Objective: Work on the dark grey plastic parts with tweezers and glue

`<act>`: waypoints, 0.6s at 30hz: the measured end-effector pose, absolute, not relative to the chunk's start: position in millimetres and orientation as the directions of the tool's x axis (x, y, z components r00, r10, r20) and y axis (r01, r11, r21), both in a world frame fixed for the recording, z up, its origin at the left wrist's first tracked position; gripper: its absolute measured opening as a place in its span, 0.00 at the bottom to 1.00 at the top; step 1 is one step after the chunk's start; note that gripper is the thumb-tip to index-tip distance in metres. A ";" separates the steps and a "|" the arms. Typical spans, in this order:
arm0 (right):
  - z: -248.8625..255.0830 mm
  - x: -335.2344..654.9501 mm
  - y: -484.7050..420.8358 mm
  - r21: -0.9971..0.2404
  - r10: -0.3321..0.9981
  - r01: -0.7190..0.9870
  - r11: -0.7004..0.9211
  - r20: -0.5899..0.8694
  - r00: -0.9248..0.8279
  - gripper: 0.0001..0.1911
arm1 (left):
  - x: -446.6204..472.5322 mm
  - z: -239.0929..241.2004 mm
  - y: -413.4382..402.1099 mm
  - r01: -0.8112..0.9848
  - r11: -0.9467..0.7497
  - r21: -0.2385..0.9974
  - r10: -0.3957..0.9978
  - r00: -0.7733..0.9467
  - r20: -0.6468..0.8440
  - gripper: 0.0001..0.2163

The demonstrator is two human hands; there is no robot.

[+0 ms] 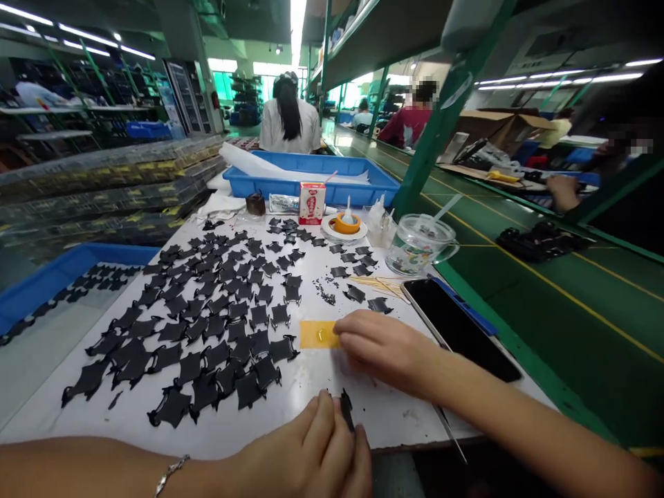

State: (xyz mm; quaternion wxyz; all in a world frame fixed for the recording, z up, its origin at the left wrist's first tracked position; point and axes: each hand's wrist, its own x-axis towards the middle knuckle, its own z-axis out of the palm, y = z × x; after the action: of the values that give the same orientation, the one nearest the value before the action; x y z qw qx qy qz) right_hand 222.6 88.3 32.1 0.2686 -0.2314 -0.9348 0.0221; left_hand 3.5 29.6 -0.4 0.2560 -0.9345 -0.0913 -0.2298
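Note:
My left hand (316,453) is at the near edge of the white work table (311,290), its fingers pinched on a small black flat part (346,409) held upright. My right hand (386,349) rests on the table with fingers curled, its fingertips at the edge of a yellow sticky pad (316,334) that carries a small blob. What the right fingers pinch, if anything, is hidden. Several black flat parts (207,325) lie spread in rows over the left and middle of the table.
A dark phone (459,328) lies right of my right hand, with thin wooden sticks (384,285) and a glass mug (420,243) beyond. A small carton (312,203), an orange-ringed dish (346,225) and a blue tray (311,181) stand farther back. A green conveyor (560,290) runs on the right; people sit at stations behind.

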 end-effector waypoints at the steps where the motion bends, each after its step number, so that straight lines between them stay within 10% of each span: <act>1: 30.3 220.1 85.7 -0.282 0.546 0.472 0.835 0.524 -0.653 0.06 | 3.8 -4.3 29.4 0.314 -0.843 -0.437 0.046 0.851 0.523 0.09; 8: 19.9 209.7 81.5 -0.799 0.935 0.490 0.349 0.262 -0.239 0.03 | -1.8 8.3 28.7 0.343 -0.859 -0.381 0.182 0.899 0.399 0.09; 18: 14.9 211.1 85.2 -0.908 0.993 0.418 0.005 -0.045 -0.108 0.06 | -2.0 3.7 29.0 0.359 -0.896 -0.262 0.240 0.887 0.396 0.11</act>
State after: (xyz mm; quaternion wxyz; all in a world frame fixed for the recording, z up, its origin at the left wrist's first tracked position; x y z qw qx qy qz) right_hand 211.1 85.2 14.9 0.3468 -0.5707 -0.6181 0.4147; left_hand -2.0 29.0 3.7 0.1662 -0.9569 -0.1565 -0.1796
